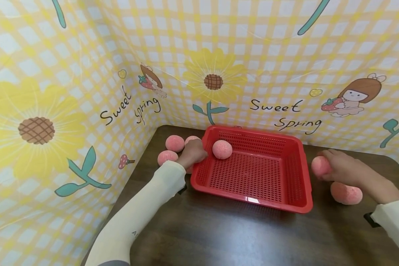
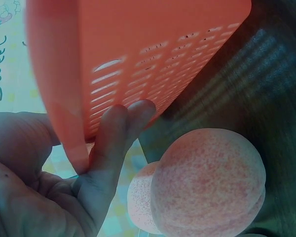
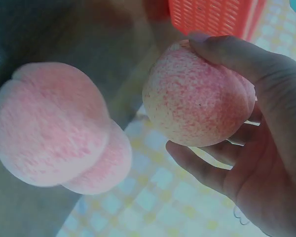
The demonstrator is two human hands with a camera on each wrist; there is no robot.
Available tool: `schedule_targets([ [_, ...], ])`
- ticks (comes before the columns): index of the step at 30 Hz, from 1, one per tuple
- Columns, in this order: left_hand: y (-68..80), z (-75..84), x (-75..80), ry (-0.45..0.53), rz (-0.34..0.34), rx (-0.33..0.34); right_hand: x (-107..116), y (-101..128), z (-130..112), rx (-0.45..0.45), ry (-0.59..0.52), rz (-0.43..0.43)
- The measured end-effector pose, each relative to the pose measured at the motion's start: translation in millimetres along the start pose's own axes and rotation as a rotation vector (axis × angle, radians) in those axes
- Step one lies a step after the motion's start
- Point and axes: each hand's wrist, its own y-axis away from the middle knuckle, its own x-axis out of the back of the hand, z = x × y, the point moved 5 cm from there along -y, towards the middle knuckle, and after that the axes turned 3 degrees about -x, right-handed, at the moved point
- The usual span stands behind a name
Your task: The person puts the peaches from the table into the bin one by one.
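A red plastic basket (image 1: 246,177) with slotted walls stands on the table, and one pink peach (image 1: 222,149) lies in its back left corner. My left hand (image 1: 193,152) grips the left rim, thumb on one side and fingers against the slotted wall (image 2: 138,64) on the other. Just outside that wall, several peaches (image 1: 174,143) sit partly hidden by this hand. To the right of the basket, my right hand (image 1: 345,168) holds a peach (image 3: 197,98) between thumb and fingers. Below it are two more peaches, a nearer one (image 3: 49,123) overlapping another (image 3: 101,163).
The dark wooden table (image 1: 219,236) extends in front of the basket. A yellow checked cloth (image 1: 272,74) with flowers and "Sweet Spring" lettering hangs behind and along the left side, close to the table's edges.
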Motion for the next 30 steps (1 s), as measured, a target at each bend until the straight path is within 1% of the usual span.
schedule_targets([
  [3,0.4,-0.1,-0.1,0.002,-0.001,0.001,7,-1,-2,0.003,-0.016,0.007],
  [7,0.3,-0.5,-0.7,0.013,0.003,0.001,17,-2,-5,0.037,0.026,0.066],
  [10,0.5,-0.2,-1.0,0.003,0.009,-0.013,24,-3,-8,0.060,0.056,0.102],
  [13,1.4,0.5,-0.1,-0.018,0.013,-0.024,29,-5,-11,0.073,0.042,0.128],
  [17,3.1,0.4,1.7,0.009,0.005,0.007,35,-7,-18,0.098,0.031,0.171],
  [20,3.5,1.0,2.8,0.022,0.016,0.011,39,-9,-24,0.088,0.022,0.177],
  [25,3.3,2.4,1.6,-0.033,0.042,-0.038,40,-10,-34,0.056,0.000,0.174],
  [28,3.7,1.4,0.5,-0.027,0.034,-0.034,40,-12,-40,0.059,0.009,0.186],
  [30,3.9,0.9,0.9,-0.003,0.028,-0.024,40,-14,-45,0.057,0.008,0.190],
])
